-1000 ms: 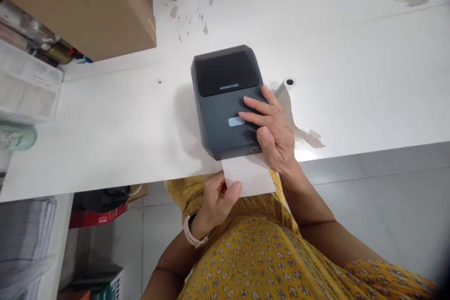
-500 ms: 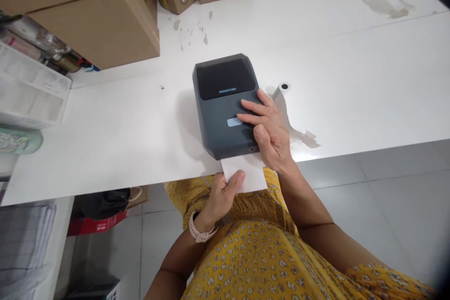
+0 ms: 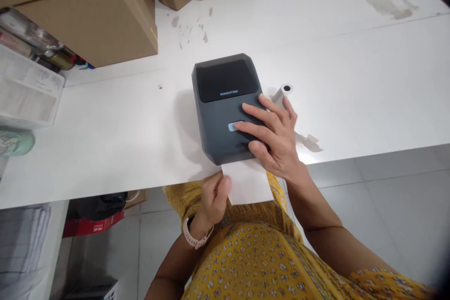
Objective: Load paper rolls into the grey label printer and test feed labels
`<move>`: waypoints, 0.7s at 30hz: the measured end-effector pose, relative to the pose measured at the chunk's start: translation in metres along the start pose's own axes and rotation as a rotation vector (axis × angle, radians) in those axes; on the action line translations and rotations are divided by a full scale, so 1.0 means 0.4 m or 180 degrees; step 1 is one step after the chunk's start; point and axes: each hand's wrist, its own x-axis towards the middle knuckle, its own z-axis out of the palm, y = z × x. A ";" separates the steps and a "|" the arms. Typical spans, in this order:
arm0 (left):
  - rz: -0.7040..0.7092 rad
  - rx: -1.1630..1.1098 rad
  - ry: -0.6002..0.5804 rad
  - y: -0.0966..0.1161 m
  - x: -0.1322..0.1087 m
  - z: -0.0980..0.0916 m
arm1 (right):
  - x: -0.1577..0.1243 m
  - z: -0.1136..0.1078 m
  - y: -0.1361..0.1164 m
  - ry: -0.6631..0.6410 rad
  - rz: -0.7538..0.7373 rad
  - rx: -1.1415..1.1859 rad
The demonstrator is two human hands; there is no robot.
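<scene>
A dark blue-grey label printer [image 3: 218, 143] with a black glossy window and a light-blue button [image 3: 232, 127] stands near the table's front edge. My right hand [image 3: 277, 136] lies over its right side, fingers spread; one fingertip rests on the button. From the printer's front, a white sheet of paper [image 3: 251, 185] sticks out past the table edge. My left hand [image 3: 213, 197] is closed beside the sheet's left edge, the thumb tip slightly blurred and overlapping that edge. No paper shows between its thumb and fingers. Behind my right hand stands a small white paper roll [image 3: 286, 89].
Cardboard boxes [image 3: 91, 28] are stacked at the back left. A white printed box [image 3: 28, 89] and a green container [image 3: 16, 141] stand at the left edge. Torn paper scraps [image 3: 311, 143] lie right of my right hand. Below the table's left side is a shelf [image 3: 56, 243].
My left hand has moved left, off the middle of the paper. More of the sheet hangs out of the printer. My right hand's fingers have spread, and a fingertip has shifted onto the button.
</scene>
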 end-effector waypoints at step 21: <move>0.0693 -0.0355 0.0766 -0.019 0.076 0.039 | -0.049 0.083 0.005 0.0907 0.0079 0.0782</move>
